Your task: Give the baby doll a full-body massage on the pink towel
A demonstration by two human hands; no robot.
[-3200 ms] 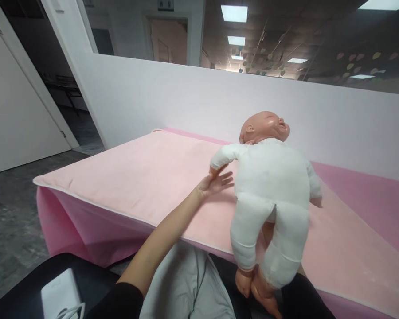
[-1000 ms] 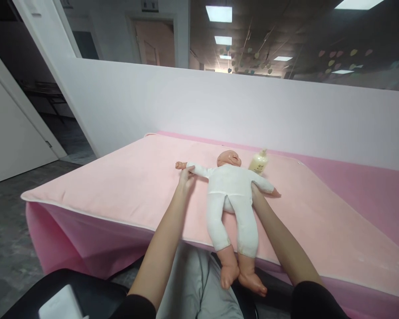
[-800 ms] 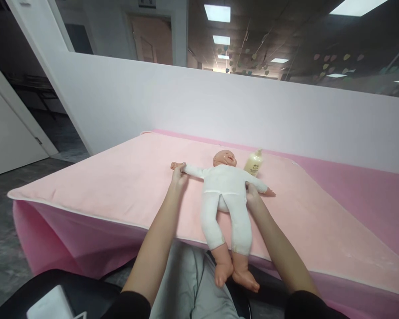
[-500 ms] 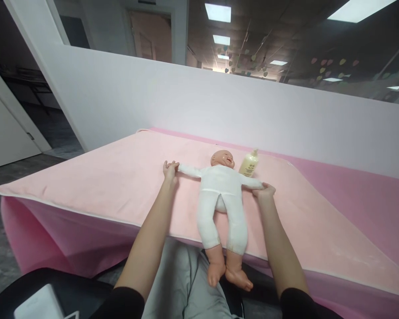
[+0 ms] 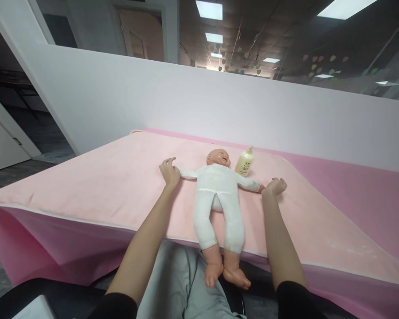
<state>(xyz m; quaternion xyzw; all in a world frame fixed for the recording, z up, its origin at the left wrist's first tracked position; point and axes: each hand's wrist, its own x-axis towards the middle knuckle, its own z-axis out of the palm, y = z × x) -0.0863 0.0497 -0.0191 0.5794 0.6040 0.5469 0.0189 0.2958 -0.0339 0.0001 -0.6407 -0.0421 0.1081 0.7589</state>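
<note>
A baby doll (image 5: 217,184) in a white suit lies on its back on a pale pink sheet (image 5: 119,177). Its arms are stretched out sideways and its bare feet hang past the near edge. My left hand (image 5: 170,172) is at the end of the doll's arm on the left, fingers apart and slightly bent; the doll's hand there is hidden. On the other side, my right hand (image 5: 275,187) lies beside the doll's hand (image 5: 261,188), its fingers loosely curled and holding nothing. A pale yellow pump bottle (image 5: 244,162) stands by the doll's head.
A white wall (image 5: 219,106) runs behind the table, with a window above it. Darker pink cloth (image 5: 352,186) shows at the right and below the front edge. A white object (image 5: 35,309) rests on a black surface at lower left.
Both hands have let go of the doll's hands and shifted outward and around, the right one further right. The doll's hand on the right now shows. The view has shifted slightly.
</note>
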